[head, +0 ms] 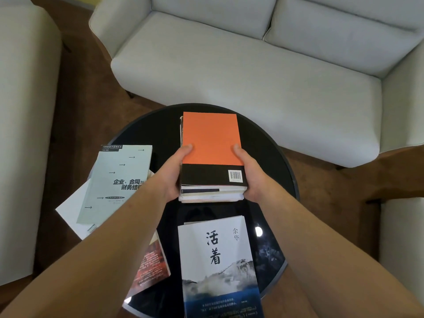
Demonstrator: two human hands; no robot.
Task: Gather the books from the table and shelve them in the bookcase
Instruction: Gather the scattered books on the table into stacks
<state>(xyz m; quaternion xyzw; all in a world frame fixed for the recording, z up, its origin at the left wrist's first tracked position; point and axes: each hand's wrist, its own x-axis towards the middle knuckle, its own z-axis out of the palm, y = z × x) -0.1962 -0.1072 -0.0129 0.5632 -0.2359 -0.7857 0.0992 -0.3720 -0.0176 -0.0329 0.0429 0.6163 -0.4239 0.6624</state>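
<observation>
A stack of several books (pixel 212 191) sits at the middle of the round black table (pixel 270 157), topped by an orange and black book (pixel 211 138) lying back cover up. My left hand (pixel 176 171) grips the stack's left side with its thumb on the orange cover. My right hand (pixel 250 173) grips the right side the same way. A pale green book (pixel 117 182) lies at the table's left edge over a white book (pixel 71 214). A white book with a mountain picture (pixel 218 260) lies near me, and a red-covered book (pixel 151 262) shows under my left forearm.
A light grey sofa (pixel 241 65) stands behind the table. Another pale seat (pixel 23 111) is on the left and a third (pixel 401 237) on the right. Brown wooden floor (pixel 85 88) lies between them. No bookcase is in view.
</observation>
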